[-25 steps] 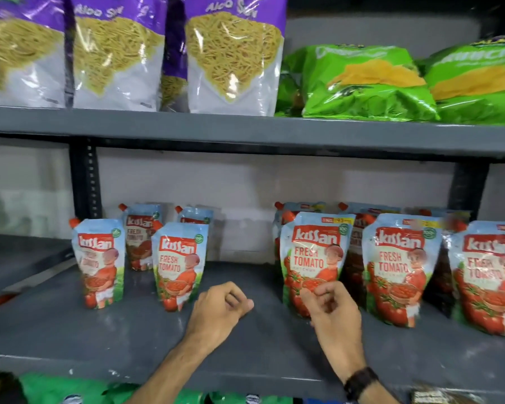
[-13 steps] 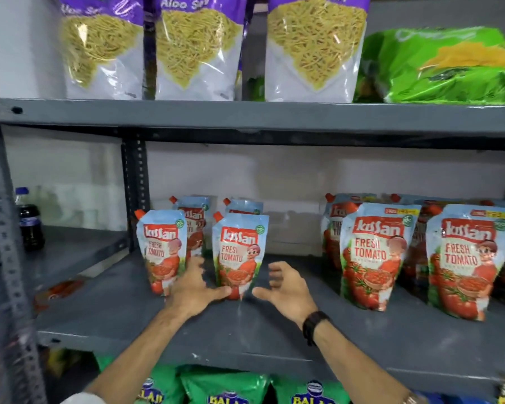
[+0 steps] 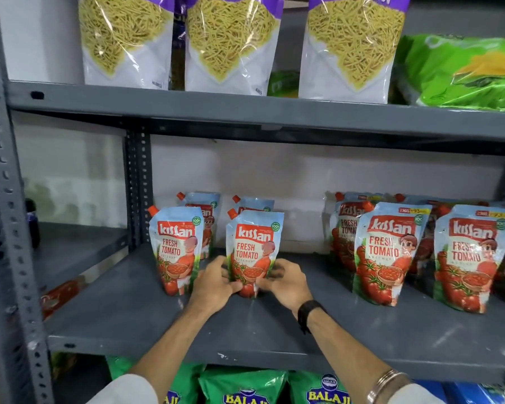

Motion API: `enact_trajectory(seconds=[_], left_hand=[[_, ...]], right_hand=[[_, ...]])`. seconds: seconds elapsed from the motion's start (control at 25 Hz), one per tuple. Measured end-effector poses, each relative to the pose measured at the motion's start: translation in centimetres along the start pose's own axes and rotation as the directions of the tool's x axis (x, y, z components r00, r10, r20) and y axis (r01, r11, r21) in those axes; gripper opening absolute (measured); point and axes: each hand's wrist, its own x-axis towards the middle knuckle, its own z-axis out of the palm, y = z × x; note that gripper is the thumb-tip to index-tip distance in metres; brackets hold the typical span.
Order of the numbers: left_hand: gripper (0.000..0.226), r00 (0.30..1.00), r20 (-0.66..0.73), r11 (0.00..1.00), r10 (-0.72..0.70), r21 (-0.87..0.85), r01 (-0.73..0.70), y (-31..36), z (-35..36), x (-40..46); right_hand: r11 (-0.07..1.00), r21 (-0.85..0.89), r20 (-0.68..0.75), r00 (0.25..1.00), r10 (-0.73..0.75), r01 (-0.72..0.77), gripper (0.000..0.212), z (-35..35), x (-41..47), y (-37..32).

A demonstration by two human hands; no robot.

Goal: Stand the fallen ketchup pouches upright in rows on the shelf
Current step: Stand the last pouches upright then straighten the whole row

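Both hands have closed in since half a second ago, when they hovered apart in front of the second small pouch; now the left hand (image 3: 215,282) and the right hand (image 3: 286,282) cup the lower part of that ketchup pouch (image 3: 254,252) from either side, fingers (image 3: 229,279) curled around its base and touching it, so each hand has a light hold on the same pouch. It stands upright on the grey shelf (image 3: 164,322), front label facing out, its red cap at the upper left corner. Just to its left stands another small pouch (image 3: 175,252), also upright and apart from the hands. Behind these two, a back pair of small pouches (image 3: 201,205) stands in a second row near the wall, partly hidden. Well to the right, a group of larger ketchup pouches (image 3: 388,252) stands upright in rows, the front ones leaning back slightly, more of them behind. A dark watch (image 3: 308,312) sits on the right wrist and a metal bangle (image 3: 387,383) further up that forearm; pale sleeves show at the bottom edge. On the upper shelf (image 3: 245,112) stand clear bags of yellow noodle snack (image 3: 233,45) with purple tops, and green snack bags (image 3: 461,71) lie to the right. Below the working shelf, green bags marked Balaji (image 3: 245,389) show.
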Motion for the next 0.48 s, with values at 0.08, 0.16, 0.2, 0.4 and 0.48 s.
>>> enact_trajectory(seconds=[0.08, 0.16, 0.2, 0.4, 0.48], left_hand=[[0.046, 1.000, -0.012, 1.000, 0.000, 0.012, 0.000, -0.3, 0.0, 0.3], [0.047, 1.000, 0.007, 1.000, 0.007, 0.019, -0.007, -0.1, -0.2, 0.1], [0.049, 1.000, 0.022, 1.000, 0.008, 0.017, -0.009, 0.1, -0.2, -0.3], [0.022, 0.997, -0.082, 0.999, 0.009, 0.034, -0.006, -1.6, -4.7, -2.1], [0.016, 0.991, -0.134, 0.997, -0.022, 0.066, 0.031, -3.6, -8.3, -2.5]], right_hand=[[1.000, 0.001, -0.002, 1.000, -0.006, 0.006, 0.040, 0.2, 0.1, -0.2], [1.000, 0.008, 0.012, 1.000, 0.008, -0.008, 0.041, 0.3, 0.3, 0.0], [1.000, 0.013, 0.020, 1.000, 0.021, -0.022, 0.043, 0.2, 0.2, 0.2], [0.998, -0.031, -0.273, 0.960, -0.062, 0.056, 0.033, -0.2, -1.7, 0.4], [0.979, -0.065, -0.227, 0.952, -0.204, 0.194, 0.034, 1.0, -2.8, -0.5]])
